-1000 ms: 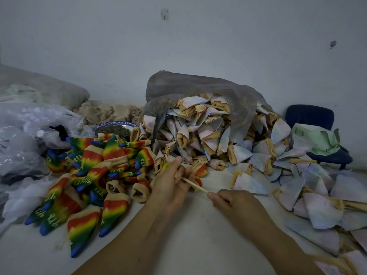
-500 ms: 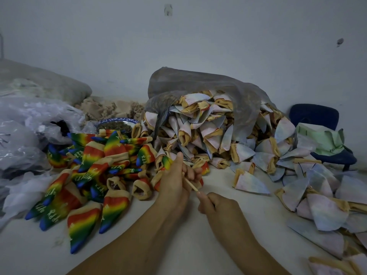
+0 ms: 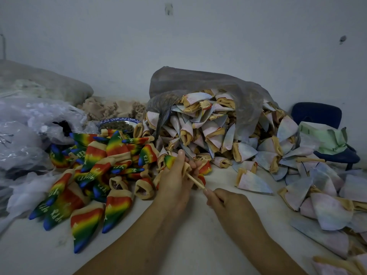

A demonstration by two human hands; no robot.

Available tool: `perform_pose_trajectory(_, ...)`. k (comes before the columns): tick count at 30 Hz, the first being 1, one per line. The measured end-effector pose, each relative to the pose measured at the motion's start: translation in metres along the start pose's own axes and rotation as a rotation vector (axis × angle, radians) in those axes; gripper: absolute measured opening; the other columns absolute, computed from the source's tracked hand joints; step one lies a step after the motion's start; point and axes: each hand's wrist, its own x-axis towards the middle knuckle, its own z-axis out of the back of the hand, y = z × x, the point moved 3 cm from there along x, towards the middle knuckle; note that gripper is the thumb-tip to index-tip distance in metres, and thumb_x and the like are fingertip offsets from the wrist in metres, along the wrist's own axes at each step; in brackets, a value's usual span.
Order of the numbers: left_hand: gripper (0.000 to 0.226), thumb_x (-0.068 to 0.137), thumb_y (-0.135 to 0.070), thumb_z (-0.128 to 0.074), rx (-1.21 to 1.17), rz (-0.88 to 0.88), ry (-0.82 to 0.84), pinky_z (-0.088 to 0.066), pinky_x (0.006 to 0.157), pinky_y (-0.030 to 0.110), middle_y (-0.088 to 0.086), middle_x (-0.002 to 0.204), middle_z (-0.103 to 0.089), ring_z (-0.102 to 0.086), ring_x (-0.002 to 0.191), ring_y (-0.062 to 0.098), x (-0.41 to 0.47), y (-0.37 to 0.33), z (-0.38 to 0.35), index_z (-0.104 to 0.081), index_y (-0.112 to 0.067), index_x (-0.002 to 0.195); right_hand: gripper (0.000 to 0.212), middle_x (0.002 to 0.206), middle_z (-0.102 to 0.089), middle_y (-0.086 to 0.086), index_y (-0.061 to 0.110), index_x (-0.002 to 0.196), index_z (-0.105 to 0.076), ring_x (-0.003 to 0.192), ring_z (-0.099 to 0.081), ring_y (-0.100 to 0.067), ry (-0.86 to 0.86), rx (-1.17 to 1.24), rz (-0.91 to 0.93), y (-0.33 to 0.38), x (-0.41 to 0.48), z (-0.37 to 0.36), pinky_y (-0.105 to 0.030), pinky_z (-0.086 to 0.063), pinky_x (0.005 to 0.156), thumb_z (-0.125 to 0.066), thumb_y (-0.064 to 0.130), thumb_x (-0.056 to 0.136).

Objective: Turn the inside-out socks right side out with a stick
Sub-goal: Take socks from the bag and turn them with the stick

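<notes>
A plain, pale grey painted wall (image 3: 218, 46) is running behind the white table (image 3: 190, 245) and is showing two small dark marks (image 3: 168, 9). Beyond the table's far right edge, a dark blue padded chair (image 3: 317, 115) is standing against the wall. Dim, even light is falling throughout.

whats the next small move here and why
Probably push the stick a little deeper with the right hand while the left hand grips the sock: the stick runs into its tan cuff, and only a rainbow tip shows beside the thumb, so it looks half turned.
</notes>
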Motion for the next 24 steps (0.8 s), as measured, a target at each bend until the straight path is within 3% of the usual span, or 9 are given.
perform_pose_trajectory(4, 0.047, 0.096, -0.032, -0.055, -0.027, 0.079, 0.097, -0.056, 0.064, 0.026, 0.001, 0.058, -0.057, -0.069, 0.07, 0.015, -0.005, -0.001, -0.005, -0.058, -0.019, 0.051, 0.077, 0.077, -0.069, 0.001, 0.018, 0.078, -0.067, 0.072, -0.063, -0.01, -0.021, 0.034, 0.058, -0.005, 0.003, 0.009, -0.035, -0.051, 0.071, -0.018, 0.077, 0.071)
perform_pose_trajectory(7, 0.04, 0.083, -0.027, -0.062, -0.049, 0.096, 0.178, -0.051, 0.075, 0.03, 0.0, 0.052, -0.05, -0.066, 0.069, 0.013, -0.011, -0.001, -0.011, -0.047, -0.019, 0.046, 0.06, 0.076, -0.07, 0.007, 0.03, 0.072, -0.066, 0.076, -0.066, -0.004, 0.026, 0.129, 0.019, -0.009, 0.001, 0.009, -0.032, -0.052, 0.074, -0.026, 0.075, 0.072)
perform_pose_trajectory(9, 0.038, 0.078, -0.024, -0.064, -0.08, 0.088, 0.214, -0.047, 0.078, 0.032, 0.0, 0.051, -0.047, -0.063, 0.067, 0.014, -0.012, -0.003, -0.013, -0.042, -0.019, 0.047, 0.048, 0.072, -0.068, 0.013, 0.036, 0.065, -0.062, 0.076, -0.065, 0.001, 0.045, 0.178, -0.024, -0.009, 0.001, 0.008, -0.023, -0.051, 0.07, -0.032, 0.073, 0.073)
perform_pose_trajectory(11, 0.038, 0.077, -0.023, -0.064, -0.088, 0.074, 0.205, -0.046, 0.079, 0.032, 0.0, 0.049, -0.045, -0.062, 0.066, 0.014, -0.013, -0.005, -0.014, -0.04, -0.019, 0.047, 0.043, 0.067, -0.066, 0.013, 0.036, 0.06, -0.06, 0.074, -0.064, 0.001, 0.043, 0.229, -0.048, -0.005, -0.001, 0.003, -0.015, -0.045, 0.062, -0.038, 0.067, 0.079)
perform_pose_trajectory(16, 0.057, 0.098, -0.016, -0.046, 0.078, 0.008, 0.08, -0.046, 0.076, 0.03, 0.001, 0.042, -0.038, -0.058, 0.058, 0.013, -0.009, -0.001, -0.018, -0.041, -0.02, 0.041, 0.044, 0.07, -0.068, 0.002, 0.026, 0.059, -0.061, 0.07, -0.065, -0.01, -0.007, 0.371, -0.122, 0.009, -0.008, -0.022, -0.02, -0.046, 0.065, -0.045, 0.052, 0.091)
perform_pose_trajectory(19, 0.062, 0.102, -0.026, -0.044, 0.132, -0.033, 0.068, -0.049, 0.07, 0.027, 0.001, 0.041, -0.037, -0.057, 0.056, 0.014, -0.008, 0.001, -0.017, -0.042, -0.022, 0.041, 0.045, 0.068, -0.067, 0.005, 0.026, 0.059, -0.061, 0.069, -0.064, -0.006, -0.042, 0.381, -0.138, 0.011, -0.008, -0.025, -0.016, -0.043, 0.061, -0.044, 0.054, 0.091)
perform_pose_trajectory(21, 0.061, 0.1, -0.042, -0.045, 0.175, -0.052, 0.07, -0.05, 0.067, 0.026, 0.002, 0.043, -0.038, -0.058, 0.06, 0.015, -0.008, 0.002, -0.012, -0.041, -0.021, 0.043, 0.044, 0.068, -0.068, 0.011, 0.029, 0.06, -0.061, 0.07, -0.064, -0.001, -0.023, 0.342, -0.124, 0.009, -0.007, -0.021, -0.015, -0.045, 0.064, -0.043, 0.055, 0.09)
perform_pose_trajectory(24, 0.058, 0.085, -0.061, -0.048, 0.165, -0.064, 0.054, -0.051, 0.063, 0.028, 0.003, 0.047, -0.039, -0.056, 0.058, 0.016, -0.008, 0.003, -0.007, -0.042, -0.018, 0.046, 0.043, 0.071, -0.069, 0.007, 0.03, 0.062, -0.061, 0.073, -0.065, -0.004, -0.017, 0.236, -0.053, 0.003, 0.0, -0.009, -0.028, -0.052, 0.072, -0.042, 0.06, 0.087)
